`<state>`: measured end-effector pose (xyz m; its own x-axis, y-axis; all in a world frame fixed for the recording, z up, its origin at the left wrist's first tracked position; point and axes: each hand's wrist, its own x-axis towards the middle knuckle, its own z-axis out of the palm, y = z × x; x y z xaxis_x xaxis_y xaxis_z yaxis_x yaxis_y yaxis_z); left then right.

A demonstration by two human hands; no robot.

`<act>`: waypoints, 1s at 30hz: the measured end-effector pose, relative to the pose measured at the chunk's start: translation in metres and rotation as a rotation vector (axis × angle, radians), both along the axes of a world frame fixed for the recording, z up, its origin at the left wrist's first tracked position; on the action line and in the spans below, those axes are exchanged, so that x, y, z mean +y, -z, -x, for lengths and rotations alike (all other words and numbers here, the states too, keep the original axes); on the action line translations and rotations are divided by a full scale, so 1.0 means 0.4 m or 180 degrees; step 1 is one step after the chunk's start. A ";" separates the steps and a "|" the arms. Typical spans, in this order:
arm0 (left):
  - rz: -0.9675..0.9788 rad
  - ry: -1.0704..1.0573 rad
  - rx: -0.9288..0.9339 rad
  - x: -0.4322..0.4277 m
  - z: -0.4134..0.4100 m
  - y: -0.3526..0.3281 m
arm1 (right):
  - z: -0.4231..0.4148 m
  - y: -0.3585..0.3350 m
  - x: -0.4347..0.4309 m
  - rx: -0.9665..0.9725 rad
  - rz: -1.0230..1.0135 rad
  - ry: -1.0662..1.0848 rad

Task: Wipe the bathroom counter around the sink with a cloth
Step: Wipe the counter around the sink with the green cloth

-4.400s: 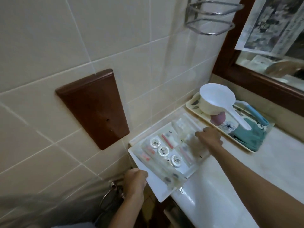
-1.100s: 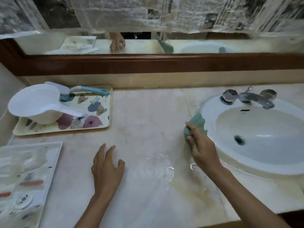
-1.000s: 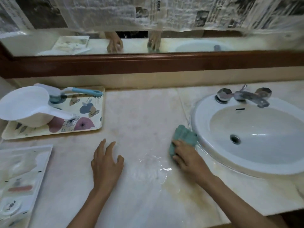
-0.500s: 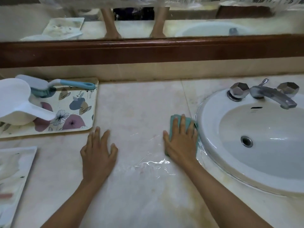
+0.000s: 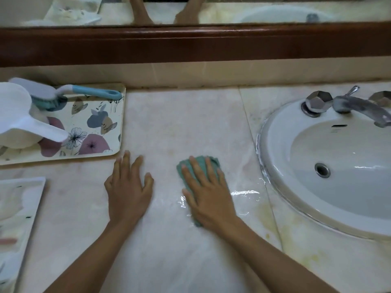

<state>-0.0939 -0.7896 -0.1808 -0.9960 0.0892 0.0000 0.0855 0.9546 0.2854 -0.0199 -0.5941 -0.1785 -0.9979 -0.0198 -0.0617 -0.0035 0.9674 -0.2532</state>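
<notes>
Landmark: we place everything relative to the white oval ceramic sink [image 5: 338, 166].
Cloth: our teal folded cloth [image 5: 198, 166] lies flat on the pale marble table [image 5: 179, 119], left of the sink and apart from its rim.
Right hand [image 5: 208, 193]: pressed on the cloth, fingers [image 5: 195, 169] spread flat.
Left hand [image 5: 128, 191]: further left, bare palm on the table, fingers splayed, holding nothing.
Wet patch: glistening water [image 5: 245, 192] between cloth and sink.
Risk: we judge a wide leftward stroke could nudge the floral rectangular tray [image 5: 99, 123]; the bracing palm might slip on wet stone.

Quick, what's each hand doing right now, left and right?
Left hand: open, flat on the counter, holding nothing.
Right hand: open, palm pressing the green cloth flat on the counter.
</notes>
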 end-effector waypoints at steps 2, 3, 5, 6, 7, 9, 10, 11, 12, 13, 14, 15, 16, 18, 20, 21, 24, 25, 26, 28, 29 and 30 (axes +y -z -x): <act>-0.0021 0.0009 0.0000 0.000 -0.001 0.000 | -0.033 0.002 0.087 -0.0090 -0.0069 0.0058; -0.0007 0.0009 0.0016 0.001 -0.002 0.000 | -0.031 0.001 0.125 -0.0145 -0.0099 0.0164; 0.0041 0.0010 0.0041 0.000 -0.001 0.001 | 0.010 -0.003 0.171 -0.0227 -0.0100 0.0445; 0.0061 0.0028 0.0044 0.006 -0.003 0.000 | 0.040 -0.005 0.187 -0.0210 -0.0107 0.0596; 0.0080 0.0031 0.0050 0.007 -0.003 0.000 | 0.080 -0.006 0.191 -0.0174 -0.0120 0.0736; 0.0105 0.0028 0.0078 0.006 -0.001 0.001 | 0.169 -0.002 0.178 -0.0146 -0.0102 0.1058; 0.0116 0.0033 0.0094 0.007 -0.002 0.002 | 0.209 0.000 0.164 -0.0165 -0.0090 0.1233; 0.0128 0.0036 0.0112 0.006 -0.003 0.001 | 0.241 0.003 0.143 -0.0193 -0.0082 0.1377; 0.0136 0.0039 0.0129 0.006 -0.002 0.000 | 0.264 0.004 0.116 -0.0212 -0.0061 0.1471; 0.0137 0.0041 0.0140 0.007 -0.001 0.000 | 0.275 0.006 0.084 -0.0210 -0.0036 0.1497; 0.0134 0.0043 0.0138 0.007 -0.001 0.001 | 0.270 0.006 0.046 -0.0174 -0.0034 0.1446; 0.0128 0.0046 0.0133 0.006 0.000 0.001 | 0.253 0.008 0.006 -0.0097 -0.0051 0.1317; 0.0119 0.0048 0.0131 0.005 0.001 0.001 | 0.223 0.007 -0.035 -0.0009 -0.0055 0.1148; 0.0061 0.0026 0.0107 0.001 0.001 0.007 | 0.133 0.005 -0.105 0.0121 0.0062 0.0770; -0.0043 -0.0003 0.0055 -0.006 -0.002 0.012 | 0.021 0.000 -0.133 0.0107 0.0174 0.0309; -0.0082 -0.0008 0.0040 -0.008 -0.004 0.012 | -0.034 -0.004 -0.122 0.0063 0.0182 0.0114; -0.0121 -0.0006 0.0077 -0.006 -0.007 0.010 | -0.136 -0.001 -0.003 0.0014 0.0065 -0.0045; -0.0098 -0.0001 0.0086 -0.002 -0.007 0.008 | -0.142 0.000 0.045 -0.0013 -0.0011 0.0023; -0.0057 0.0007 0.0100 0.002 -0.007 0.006 | -0.132 0.001 0.089 -0.0059 -0.0063 0.0145; 0.0037 0.0011 0.0136 0.007 -0.007 0.002 | -0.073 0.005 0.152 -0.0162 -0.0098 0.0441; 0.0061 0.0009 0.0161 0.007 -0.005 0.002 | -0.030 0.005 0.171 -0.0146 -0.0129 0.0562; 0.0066 0.0010 0.0186 0.007 -0.004 0.002 | 0.018 0.008 0.181 -0.0101 -0.0161 0.0691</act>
